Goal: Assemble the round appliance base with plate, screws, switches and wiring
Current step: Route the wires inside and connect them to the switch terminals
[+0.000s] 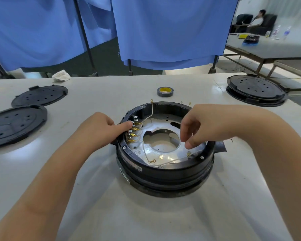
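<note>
Hands (pixel 101 129) (pixel 198 126) hiding base (pixel 163 171) rim, wiring

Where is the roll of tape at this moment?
In the head view, the roll of tape lies flat on the table, just beyond the far rim of the round base, apart from both hands.

Left hand (pixel 101 129) grips the round base (pixel 165 169) (rim side); right hand (pixel 203 126) pinches a wire (pixel 174 160).
</note>
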